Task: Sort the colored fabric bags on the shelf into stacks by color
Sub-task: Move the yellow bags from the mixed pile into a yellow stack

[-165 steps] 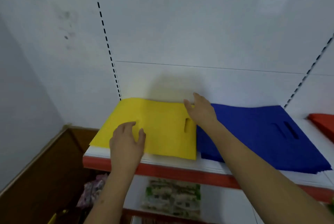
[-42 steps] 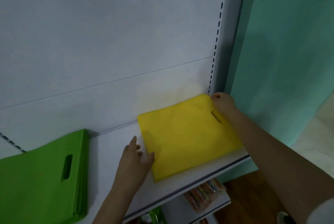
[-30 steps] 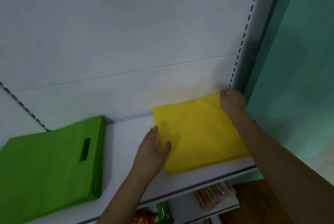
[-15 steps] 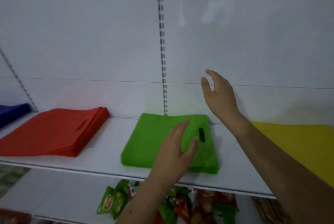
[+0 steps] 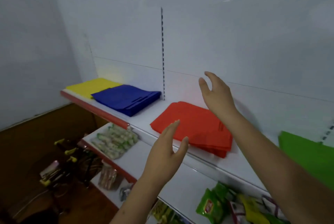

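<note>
Stacks of flat fabric bags lie along a white shelf (image 5: 144,115). At the far left is a yellow stack (image 5: 90,86), beside it a blue stack (image 5: 126,99), then a red stack (image 5: 193,126) in the middle, and a green stack (image 5: 307,153) at the right edge of view. My left hand (image 5: 166,153) hovers with straight fingers at the red stack's front edge and holds nothing. Raised above the red stack's far side, my right hand (image 5: 216,95) has relaxed, spread fingers and is empty too.
A slotted upright (image 5: 162,51) runs up the white back panel between the blue and red stacks. Lower shelves hold snack packets (image 5: 113,140) and green packets (image 5: 213,207). More goods lie on the brown floor (image 5: 27,151) at the left.
The view has swung left from the green stack to the red one. Both empty hands now hover around the red stack. Earlier they set yellow bags down at the shelf's far right end.
</note>
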The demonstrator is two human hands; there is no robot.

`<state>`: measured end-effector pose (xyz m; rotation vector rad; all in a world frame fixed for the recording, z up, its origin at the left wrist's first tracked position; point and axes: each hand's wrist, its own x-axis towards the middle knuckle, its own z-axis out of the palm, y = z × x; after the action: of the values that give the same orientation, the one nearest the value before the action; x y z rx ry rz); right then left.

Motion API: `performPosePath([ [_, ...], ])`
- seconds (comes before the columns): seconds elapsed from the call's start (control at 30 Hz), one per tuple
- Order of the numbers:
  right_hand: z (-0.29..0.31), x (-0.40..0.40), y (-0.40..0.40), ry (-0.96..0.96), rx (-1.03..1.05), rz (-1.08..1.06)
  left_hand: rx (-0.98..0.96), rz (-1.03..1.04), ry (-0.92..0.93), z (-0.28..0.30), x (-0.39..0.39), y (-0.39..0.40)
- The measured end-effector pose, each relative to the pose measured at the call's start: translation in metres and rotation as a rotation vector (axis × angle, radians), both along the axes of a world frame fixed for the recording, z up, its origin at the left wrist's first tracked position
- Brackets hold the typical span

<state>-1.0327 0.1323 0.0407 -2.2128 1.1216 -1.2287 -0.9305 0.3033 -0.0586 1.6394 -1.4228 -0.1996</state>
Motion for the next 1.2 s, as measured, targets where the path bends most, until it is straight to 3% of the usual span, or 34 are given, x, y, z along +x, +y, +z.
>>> performPosePath([
  [0.33, -0.022, 0.233, -0.07, -0.009, 0.086, 0.073, 0.043, 0.115, -0.016, -0.021, 0.232, -0.057],
  [0.63, -0.013, 0.445, -0.138, 0.018, 0.17, 0.118, 0.077, 0.214, 0.034, -0.003, 0.44, -0.105],
  [0.93, -0.071, 0.61, -0.165, 0.16, 0.237, 0.051, 0.09, 0.204, 0.053, -0.026, 0.623, -0.146],
  [1.07, -0.097, 0.665, -0.178, 0.28, 0.273, -0.055, 0.11, 0.18, 0.057, -0.048, 0.717, -0.171],
  [1.2, -0.128, 0.705, -0.19, 0.63, 0.286, -0.27, 0.216, 0.297, -0.108, -0.077, 0.806, -0.202],
])
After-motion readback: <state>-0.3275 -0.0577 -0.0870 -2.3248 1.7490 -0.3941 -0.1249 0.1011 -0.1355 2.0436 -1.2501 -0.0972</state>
